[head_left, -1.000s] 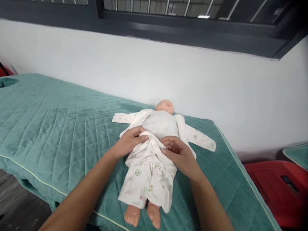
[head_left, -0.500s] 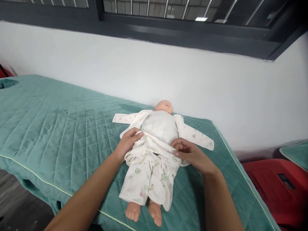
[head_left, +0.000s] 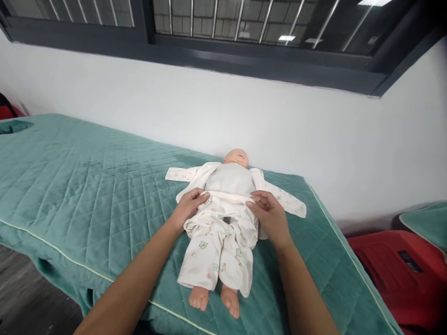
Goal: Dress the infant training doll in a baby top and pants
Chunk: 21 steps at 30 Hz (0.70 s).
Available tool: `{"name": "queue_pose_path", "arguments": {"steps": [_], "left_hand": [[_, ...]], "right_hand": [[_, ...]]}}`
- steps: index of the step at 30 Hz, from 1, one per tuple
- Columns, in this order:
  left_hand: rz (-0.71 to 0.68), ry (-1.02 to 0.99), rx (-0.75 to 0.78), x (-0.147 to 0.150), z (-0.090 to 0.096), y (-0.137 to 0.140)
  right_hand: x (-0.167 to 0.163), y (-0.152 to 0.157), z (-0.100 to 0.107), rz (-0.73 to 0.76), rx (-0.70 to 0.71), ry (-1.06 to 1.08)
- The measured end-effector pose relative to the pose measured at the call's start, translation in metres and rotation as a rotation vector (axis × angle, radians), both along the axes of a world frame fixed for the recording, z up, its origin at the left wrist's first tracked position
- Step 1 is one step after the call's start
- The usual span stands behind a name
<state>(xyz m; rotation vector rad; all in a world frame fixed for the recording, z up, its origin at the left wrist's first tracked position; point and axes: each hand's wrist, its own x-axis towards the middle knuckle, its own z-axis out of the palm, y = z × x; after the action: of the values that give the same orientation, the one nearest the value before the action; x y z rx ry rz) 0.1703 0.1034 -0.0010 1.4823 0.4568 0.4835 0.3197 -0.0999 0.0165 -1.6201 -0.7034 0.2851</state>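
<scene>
Printed trousers (head_left: 218,232) lie over the lower half of a doll (head_left: 230,179), which is on its back on a green quilted cover (head_left: 104,195). Taking the middle of the waistband (head_left: 228,197) as the clock's centre, the doll's head (head_left: 236,158) is at 12 and its bare feet (head_left: 199,298) poke out of the trouser legs at 6.

The person's left hand (head_left: 190,207) grasps the waistband at 9 o'clock, thumb on top and fingers tucked along the side. The right hand (head_left: 270,216) pinches it at 3, thumb against curled fingers, though some of the right fingertips are hidden. Held at opposite ends like this, the band probably spreads evenly across the belly, and a light pinch seems enough for such soft cloth. Just below, the fabric bunches around a small dark gap; what shows through it cannot be told.

A white top (head_left: 206,176) lies open beneath the doll, its sleeves stretched out towards 10 and 3, which likely leaves the waist easy to reach. The doll's placing, feet nearest the person, probably lets both forearms come in from either side of the legs. At 4 o'clock, beyond the cover's edge, sits a red plastic object (head_left: 398,270).
</scene>
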Motion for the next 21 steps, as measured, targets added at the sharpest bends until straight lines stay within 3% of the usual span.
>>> {"name": "queue_pose_path", "arguments": {"steps": [3, 7, 12, 21], "left_hand": [[-0.086, 0.041, 0.133, -0.004, 0.0, 0.007], [-0.206, 0.037, 0.183, -0.009, 0.0, 0.015], [-0.261, 0.049, 0.145, -0.013, 0.002, 0.015], [-0.354, 0.054, 0.043, -0.02, 0.007, 0.02]], "right_hand": [[0.002, -0.008, -0.004, 0.001, -0.07, 0.002], [0.001, -0.023, -0.01, 0.037, -0.144, -0.01], [-0.002, -0.036, -0.01, 0.085, -0.19, -0.011], [0.001, -0.045, -0.002, 0.306, -0.251, 0.167]]}}
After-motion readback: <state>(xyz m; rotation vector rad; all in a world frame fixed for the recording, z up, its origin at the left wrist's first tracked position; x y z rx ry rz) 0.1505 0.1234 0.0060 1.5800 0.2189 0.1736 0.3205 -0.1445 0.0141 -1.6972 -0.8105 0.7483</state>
